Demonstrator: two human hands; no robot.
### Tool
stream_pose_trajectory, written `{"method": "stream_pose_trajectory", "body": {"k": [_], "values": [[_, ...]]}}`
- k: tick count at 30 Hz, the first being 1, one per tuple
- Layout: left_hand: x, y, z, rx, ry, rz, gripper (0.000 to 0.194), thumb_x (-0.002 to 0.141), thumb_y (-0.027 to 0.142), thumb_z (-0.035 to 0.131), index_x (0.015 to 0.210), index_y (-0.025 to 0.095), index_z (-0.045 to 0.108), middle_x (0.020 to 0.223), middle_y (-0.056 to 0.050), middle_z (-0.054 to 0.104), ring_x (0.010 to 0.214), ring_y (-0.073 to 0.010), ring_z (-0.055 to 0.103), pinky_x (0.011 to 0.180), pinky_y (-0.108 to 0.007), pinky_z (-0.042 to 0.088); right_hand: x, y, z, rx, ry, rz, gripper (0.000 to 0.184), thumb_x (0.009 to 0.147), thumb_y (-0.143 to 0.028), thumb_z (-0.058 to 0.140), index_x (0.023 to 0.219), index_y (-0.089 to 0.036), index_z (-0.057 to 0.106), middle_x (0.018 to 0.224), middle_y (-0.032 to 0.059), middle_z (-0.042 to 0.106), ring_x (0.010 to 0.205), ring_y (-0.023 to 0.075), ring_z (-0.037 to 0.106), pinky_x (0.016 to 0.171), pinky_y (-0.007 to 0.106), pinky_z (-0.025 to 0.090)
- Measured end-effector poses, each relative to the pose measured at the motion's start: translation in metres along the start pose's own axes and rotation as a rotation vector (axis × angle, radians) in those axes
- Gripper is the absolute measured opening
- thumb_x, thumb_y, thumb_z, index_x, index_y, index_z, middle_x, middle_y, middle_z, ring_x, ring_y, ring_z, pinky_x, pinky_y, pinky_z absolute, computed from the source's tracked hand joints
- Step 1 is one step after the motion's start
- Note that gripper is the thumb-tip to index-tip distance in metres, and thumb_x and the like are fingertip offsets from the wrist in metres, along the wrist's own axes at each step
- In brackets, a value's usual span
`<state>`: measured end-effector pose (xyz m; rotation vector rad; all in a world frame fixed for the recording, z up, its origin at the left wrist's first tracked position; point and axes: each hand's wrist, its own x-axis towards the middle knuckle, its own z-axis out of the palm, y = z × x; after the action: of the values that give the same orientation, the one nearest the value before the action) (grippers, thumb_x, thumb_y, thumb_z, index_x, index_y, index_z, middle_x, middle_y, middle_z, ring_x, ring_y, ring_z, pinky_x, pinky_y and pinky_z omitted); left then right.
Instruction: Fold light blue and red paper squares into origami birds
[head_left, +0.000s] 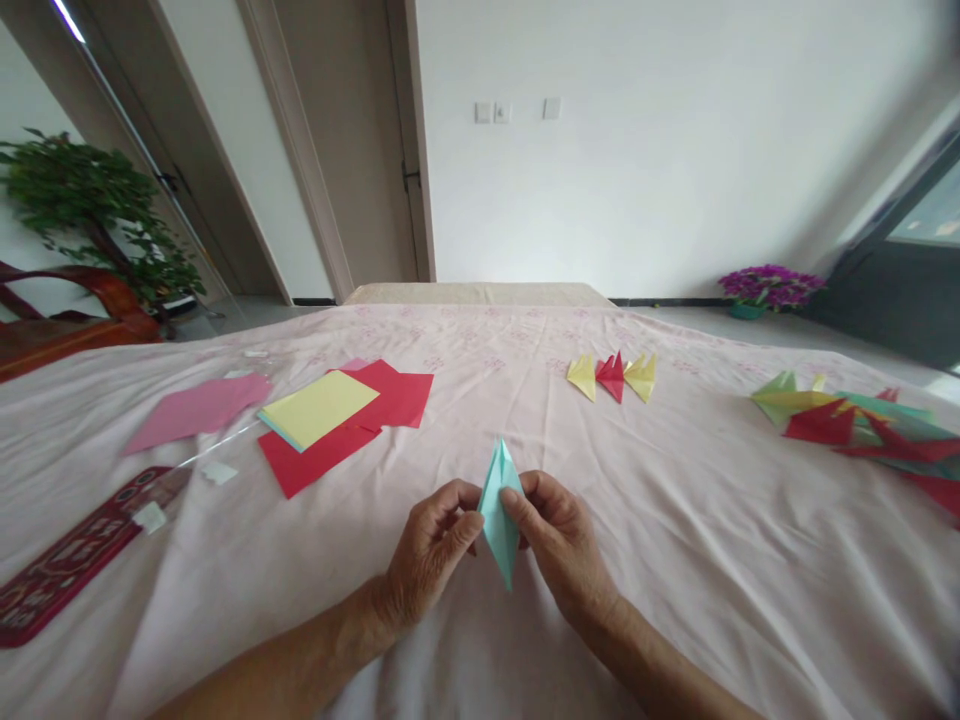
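Observation:
A light blue folded paper [498,520], narrow and diamond-shaped with pointed ends, is held upright between both hands above the pink cloth. My left hand [442,540] pinches its left edge, thumb in front and fingers curled behind. On the other side my right hand [559,535] grips it, the thumb pressed on its front face near the middle. The fingertips behind the paper are partly hidden. Beyond the hands stand small folded paper pieces: a yellow one [583,378], a red one [611,378] and another yellow one [642,380].
Yellow [322,405] and red paper sheets [405,398] lie left of centre, with pink sheets [195,410] farther left. A dark red patterned box [75,555] rests at the left. Several colourful folded papers [862,430] are piled at the right on the tablecloth [675,580].

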<state>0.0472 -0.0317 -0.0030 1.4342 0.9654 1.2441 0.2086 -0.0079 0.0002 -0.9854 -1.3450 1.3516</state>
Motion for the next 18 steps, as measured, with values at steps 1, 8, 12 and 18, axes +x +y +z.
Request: {"method": "stream_pose_trajectory", "body": {"k": [1,8,12,18], "values": [[0.0000,0.0005,0.0002,-0.013,-0.007,-0.004,0.033,0.089,0.048,0.055,0.090,0.015,0.060,0.072,0.000,0.056,0.062,-0.0121,0.054,0.058,-0.022,0.045,0.0005,-0.0001,-0.0001,0.012,-0.003,0.008,0.035,0.083,-0.050,0.063,0.073,-0.018,0.054,0.057,-0.0050,0.051,0.050,0.0087,0.045,0.048,0.021,0.037],[0.0024,-0.0033,0.0010,-0.155,-0.035,-0.022,0.037,0.084,0.051,0.062,0.091,0.014,0.060,0.073,-0.002,0.060,0.061,-0.0133,0.058,0.057,-0.023,0.048,-0.0003,-0.0038,0.0030,0.074,-0.010,0.090,0.038,0.081,-0.053,0.065,0.071,-0.018,0.052,0.052,-0.0058,0.051,0.045,0.0075,0.043,0.045,0.019,0.034],[0.0030,-0.0015,0.0015,-0.198,-0.026,-0.049,0.038,0.083,0.051,0.063,0.090,0.014,0.060,0.071,-0.002,0.061,0.058,-0.0132,0.059,0.055,-0.024,0.049,-0.0010,-0.0075,0.0058,0.111,-0.015,0.133,0.039,0.080,-0.054,0.066,0.071,-0.019,0.051,0.051,-0.0063,0.050,0.045,0.0075,0.042,0.045,0.019,0.033],[0.0032,0.0010,0.0017,-0.212,-0.018,-0.071,0.042,0.081,0.056,0.063,0.088,0.015,0.059,0.068,-0.001,0.061,0.058,-0.0137,0.060,0.056,-0.024,0.049,-0.0004,-0.0062,0.0076,0.159,-0.027,0.162,0.038,0.080,-0.052,0.066,0.072,-0.018,0.052,0.051,-0.0064,0.050,0.044,0.0072,0.041,0.045,0.019,0.032]]}}
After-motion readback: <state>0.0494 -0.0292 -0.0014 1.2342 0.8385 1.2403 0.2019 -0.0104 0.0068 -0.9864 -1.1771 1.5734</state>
